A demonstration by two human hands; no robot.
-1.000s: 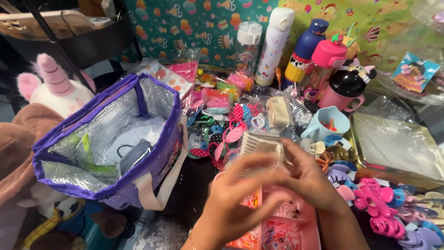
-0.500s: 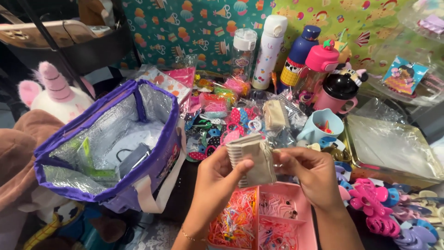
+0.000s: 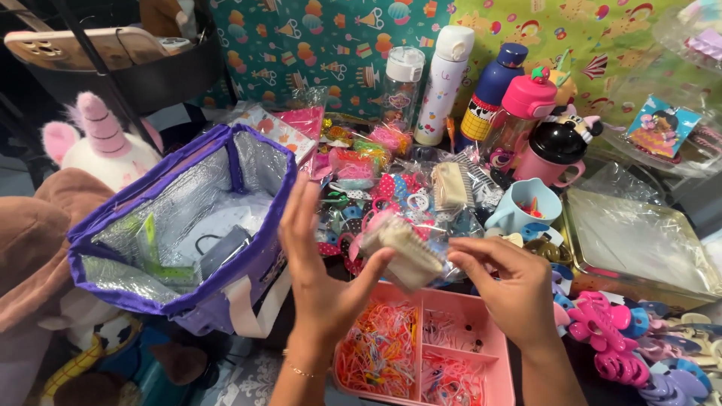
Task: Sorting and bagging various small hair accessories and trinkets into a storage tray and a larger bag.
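Right now a small beige ribbed comb set wrapped in clear crinkly plastic [image 3: 410, 256] is hanging in the air above the pink divided plastic tray [image 3: 496, 316], pinched from both sides. The left hand [image 3: 320, 271] is touching its left end with the thumb only, the other fingers fanning upward and spread wide, so that hand is mostly open and barely gripping. The right hand [image 3: 511, 282] is closing thumb and forefinger on the wrapper's right edge; the rest of it is curling loosely.

My judgement is that this hold is looking weak: slick film, two light pinches, and one hand nearly letting go. If the packet is slipping, it is likely dropping straight into the tray's compartments of tiny orange and pink elastic bands [image 3: 376, 353], scattering them or burying itself among them. A sideways jerk could instead be sending it toward the heap of polka-dot hair clips and bows [image 3: 361, 210] just behind, where a second, similar beige comb packet [image 3: 450, 184] is lying and could be confused with it.

To the left, the purple insulated lunch bag with silver foil lining [image 3: 188, 225] is standing open, its soft rim sagging; a careless elbow could be tipping it. On the right, pink flower-shaped claw clips [image 3: 602, 323] are crowding the wrist, easily swept off.
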